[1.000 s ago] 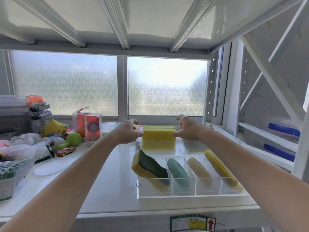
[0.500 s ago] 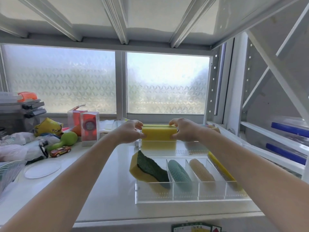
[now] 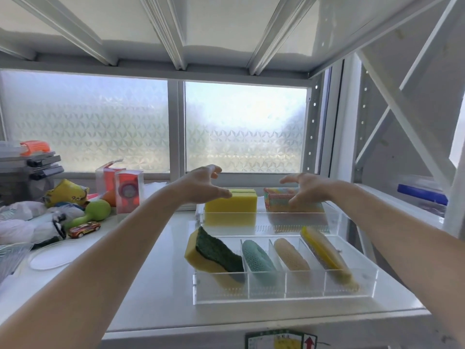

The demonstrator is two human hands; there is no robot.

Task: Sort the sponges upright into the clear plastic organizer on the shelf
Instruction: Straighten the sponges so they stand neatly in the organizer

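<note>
A clear plastic organizer sits on the white shelf. Its front row holds a yellow-and-green sponge, a teal sponge, a beige sponge and a yellow flat sponge. In the back row a yellow sponge stands upright, with a pastel multicoloured sponge to its right. My left hand hovers open just above the yellow sponge's left end. My right hand is open too, fingers spread over the pastel sponge, partly hiding it.
Left of the organizer lie a toy car, a green toy, red boxed items, white bags and a round clear lid. Stacked grey cases stand far left. Frosted windows back the shelf; a shelf frame rises at right.
Both hands have let go of the yellow sponge, which now stands in the back row. They lifted and spread apart, the right one moving right over the pastel sponge.
</note>
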